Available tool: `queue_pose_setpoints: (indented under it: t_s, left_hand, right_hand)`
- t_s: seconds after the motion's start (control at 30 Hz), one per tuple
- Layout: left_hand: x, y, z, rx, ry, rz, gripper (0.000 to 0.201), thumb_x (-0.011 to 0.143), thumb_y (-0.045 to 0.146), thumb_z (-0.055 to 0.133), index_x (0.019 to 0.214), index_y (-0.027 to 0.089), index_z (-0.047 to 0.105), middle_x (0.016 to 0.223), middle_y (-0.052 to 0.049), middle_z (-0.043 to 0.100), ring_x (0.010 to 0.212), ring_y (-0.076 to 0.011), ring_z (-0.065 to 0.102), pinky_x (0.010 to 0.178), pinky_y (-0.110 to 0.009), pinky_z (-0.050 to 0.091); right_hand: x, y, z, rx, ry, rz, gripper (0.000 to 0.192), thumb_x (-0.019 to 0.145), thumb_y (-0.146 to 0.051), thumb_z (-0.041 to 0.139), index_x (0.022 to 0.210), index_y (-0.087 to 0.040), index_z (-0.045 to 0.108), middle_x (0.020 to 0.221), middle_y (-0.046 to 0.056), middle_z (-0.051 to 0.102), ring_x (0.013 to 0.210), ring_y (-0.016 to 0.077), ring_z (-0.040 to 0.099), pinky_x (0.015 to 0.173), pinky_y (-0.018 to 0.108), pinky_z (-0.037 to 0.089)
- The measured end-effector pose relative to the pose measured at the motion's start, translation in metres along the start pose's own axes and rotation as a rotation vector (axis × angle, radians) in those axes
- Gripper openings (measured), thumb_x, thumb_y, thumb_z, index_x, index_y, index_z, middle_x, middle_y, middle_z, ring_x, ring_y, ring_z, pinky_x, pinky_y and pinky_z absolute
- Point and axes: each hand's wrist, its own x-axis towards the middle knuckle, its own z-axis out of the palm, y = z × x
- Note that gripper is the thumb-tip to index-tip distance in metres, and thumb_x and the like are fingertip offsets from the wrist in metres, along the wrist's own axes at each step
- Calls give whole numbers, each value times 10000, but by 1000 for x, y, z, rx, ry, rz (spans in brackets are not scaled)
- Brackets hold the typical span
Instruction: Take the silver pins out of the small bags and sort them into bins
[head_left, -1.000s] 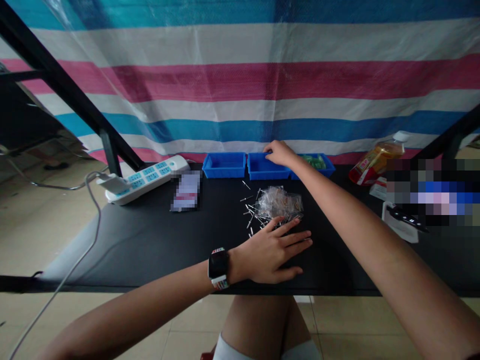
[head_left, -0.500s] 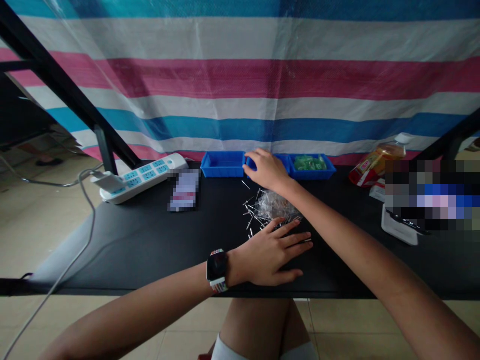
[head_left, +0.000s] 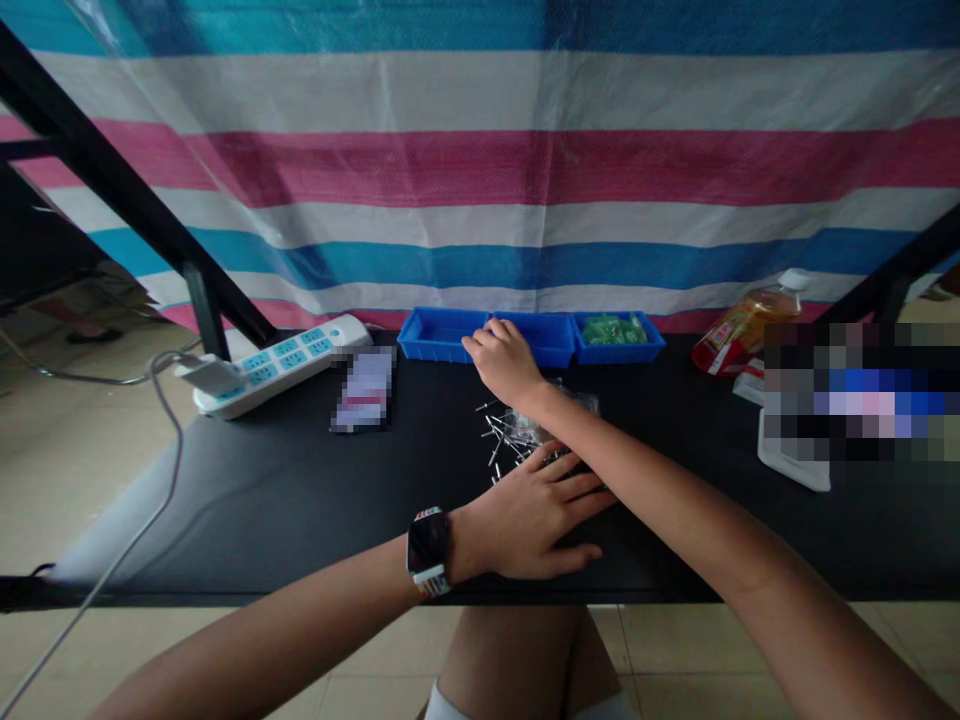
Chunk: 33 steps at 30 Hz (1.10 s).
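Note:
My left hand (head_left: 534, 518), a watch on its wrist, lies flat with fingers spread at the near side of a pile of silver blind rivets (head_left: 498, 432). Under and beside its fingertips is a clear plastic bag (head_left: 581, 402), partly hidden by my right forearm. My right hand (head_left: 505, 364) is closed, fingers curled together, just in front of the blue bins; whatever it may hold is hidden. Behind it stand the left blue bin (head_left: 431, 350) and the middle blue bin (head_left: 551, 340). Green pieces (head_left: 613, 329) fill part of the right blue bin (head_left: 622, 354).
A white power strip (head_left: 300, 362) with a plugged-in adapter (head_left: 211, 374) and a blurred-out phone (head_left: 365, 390) are at the left. A drink bottle (head_left: 742, 325) and a white tray-like item (head_left: 791, 455) lie right. Striped sheeting (head_left: 480, 165) hangs behind the black table (head_left: 300, 500).
My right hand has drawn back slightly from the bins and to the left, and its fingers have curled in. My left hand stays almost where it was. The view has shifted slightly.

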Motion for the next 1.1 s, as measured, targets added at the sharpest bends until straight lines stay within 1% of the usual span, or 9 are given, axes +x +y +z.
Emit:
queue_pose_setpoints:
  t_s: [0.13, 0.23, 0.3, 0.37, 0.43, 0.57, 0.73, 0.9, 1.1]
  left_hand:
    - [0, 1, -2, -1, -1, -4, 601, 1092, 507, 482, 1585, 168, 541, 1563, -141, 630, 1513, -380, 486, 1303, -589, 252]
    - [1, 1, -2, 1, -2, -3, 596, 1095, 505, 480, 1577, 161, 541, 1564, -140, 628, 1499, -373, 494, 1306, -573, 235]
    - [1, 1, -2, 1, -8, -2, 596, 1098, 505, 476, 1568, 144, 542, 1548, -144, 639, 1464, -372, 519, 1290, -569, 250]
    - [1, 1, -2, -3, -14, -3, 595, 1099, 506, 475, 1561, 137, 544, 1521, -149, 657, 1423, -368, 549, 1263, -562, 286]
    - [1, 1, -2, -4, -17, -4, 592, 1098, 505, 480, 1560, 142, 546, 1509, -151, 665, 1402, -364, 564, 1241, -549, 315]
    - [1, 2, -3, 4, -16, -5, 582, 1097, 497, 496, 1556, 144, 548, 1529, -146, 651, 1416, -365, 551, 1256, -556, 290]
    - [1, 2, -4, 13, -23, -6, 555, 1092, 489, 517, 1523, 144, 573, 1513, -137, 664, 1436, -362, 534, 1288, -559, 245]
    - [1, 1, -3, 3, -32, -9, 569, 1099, 503, 498, 1532, 139, 564, 1533, -134, 652, 1447, -361, 531, 1294, -571, 248]
    - [0, 1, -2, -11, -19, -12, 607, 1103, 508, 479, 1589, 148, 521, 1621, -127, 582, 1562, -369, 434, 1339, -574, 178]
  right_hand:
    - [-3, -3, 2, 28, 24, 38, 382, 1099, -139, 425, 1332, -138, 729, 1288, 172, 729, 1259, 346, 563, 1069, 474, 437]
    - [-10, -8, 1, 31, 59, 143, 471, 1085, -227, 509, 1545, -173, 598, 1565, 202, 553, 1345, 386, 515, 1108, 513, 433]
    - [-15, -13, -2, 18, 53, 221, 554, 1072, -263, 533, 1615, -151, 515, 1659, 240, 430, 1368, 421, 493, 1135, 551, 414]
    - [-20, -17, -4, 14, 24, 287, 607, 1068, -292, 535, 1636, -93, 461, 1629, 287, 433, 1337, 432, 508, 1137, 562, 413]
    - [-21, -20, -6, 22, -3, 342, 658, 1062, -331, 545, 1650, -65, 418, 1527, 301, 514, 1275, 421, 540, 1106, 548, 438]
    - [-15, -20, -7, 17, -49, 388, 686, 1059, -423, 557, 1657, -120, 412, 1356, 253, 629, 1208, 405, 582, 1076, 544, 452]
    - [-1, -20, -3, 18, -84, 379, 578, 1053, -455, 557, 1501, -91, 548, 1350, 251, 663, 1216, 400, 603, 1051, 529, 467]
    - [-2, -19, -1, 9, -78, 338, 524, 1045, -379, 558, 1480, -86, 541, 1340, 246, 672, 1199, 389, 623, 996, 506, 487]
    - [-4, -10, 2, 32, -79, 284, 474, 1035, -357, 562, 1431, -96, 573, 1292, 233, 686, 1148, 373, 635, 973, 482, 484]
